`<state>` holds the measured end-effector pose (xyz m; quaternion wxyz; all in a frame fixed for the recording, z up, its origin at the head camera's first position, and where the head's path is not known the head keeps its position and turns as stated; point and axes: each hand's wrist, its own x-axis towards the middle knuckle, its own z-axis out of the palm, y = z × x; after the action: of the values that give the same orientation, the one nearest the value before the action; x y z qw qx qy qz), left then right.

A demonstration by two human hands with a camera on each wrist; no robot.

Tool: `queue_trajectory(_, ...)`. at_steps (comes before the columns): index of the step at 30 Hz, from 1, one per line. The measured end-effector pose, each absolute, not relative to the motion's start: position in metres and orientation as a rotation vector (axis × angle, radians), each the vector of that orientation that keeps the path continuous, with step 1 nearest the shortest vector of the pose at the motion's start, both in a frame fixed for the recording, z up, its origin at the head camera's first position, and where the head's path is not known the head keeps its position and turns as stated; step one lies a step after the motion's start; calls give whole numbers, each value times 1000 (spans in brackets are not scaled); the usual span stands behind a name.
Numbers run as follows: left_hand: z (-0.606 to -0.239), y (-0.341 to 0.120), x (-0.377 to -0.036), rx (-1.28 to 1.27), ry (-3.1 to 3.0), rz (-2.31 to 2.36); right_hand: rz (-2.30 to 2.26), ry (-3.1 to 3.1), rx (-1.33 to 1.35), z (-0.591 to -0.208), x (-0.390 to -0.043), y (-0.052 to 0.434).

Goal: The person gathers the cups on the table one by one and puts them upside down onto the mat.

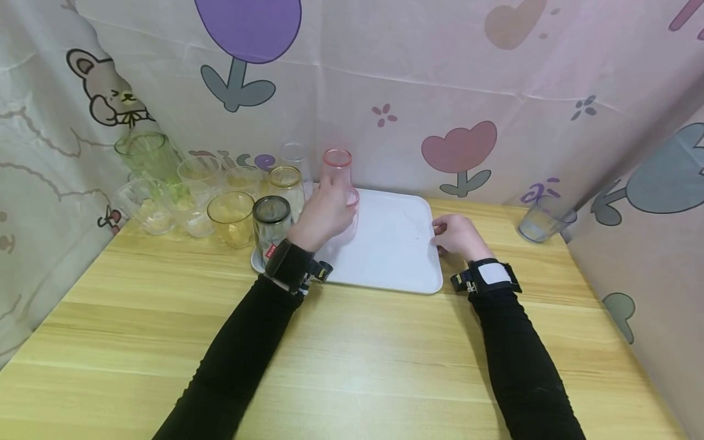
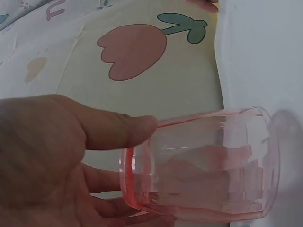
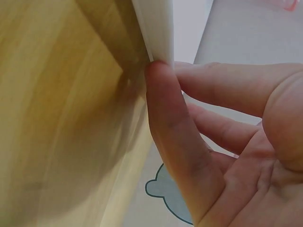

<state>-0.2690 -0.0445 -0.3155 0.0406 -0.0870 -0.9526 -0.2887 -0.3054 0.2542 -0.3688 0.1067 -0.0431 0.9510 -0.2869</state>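
My left hand (image 1: 326,211) holds a pink clear glass (image 2: 208,165) by its upper end, thumb on one side and fingers on the other. The glass's lower end is at the white tray (image 1: 390,244); whether it touches cannot be told. Just behind the hand, a second pink glass (image 1: 337,160) stands partly hidden. To the left are a grey glass (image 1: 272,226) with a red label and an amber-rimmed glass (image 1: 291,189). My right hand (image 1: 459,235) pinches the tray's right edge (image 3: 158,33) between thumb and finger.
Left of the tray cluster several clear glasses, a yellow glass (image 1: 232,223) and a tall green one (image 1: 142,146). A bluish glass (image 1: 544,220) stands at the table's far right corner. A patterned curtain (image 1: 374,79) hangs right behind the tray.
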Motion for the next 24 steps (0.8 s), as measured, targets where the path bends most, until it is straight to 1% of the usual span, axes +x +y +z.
queue_trajectory(9,-322,-45,-271,-263,-2976,-772,-841,2801,-127,-369,-305,254)
queue_trajectory(24,-326,-44,-274,-142,-3033,-747,-834,2803,-122,-369,-305,253)
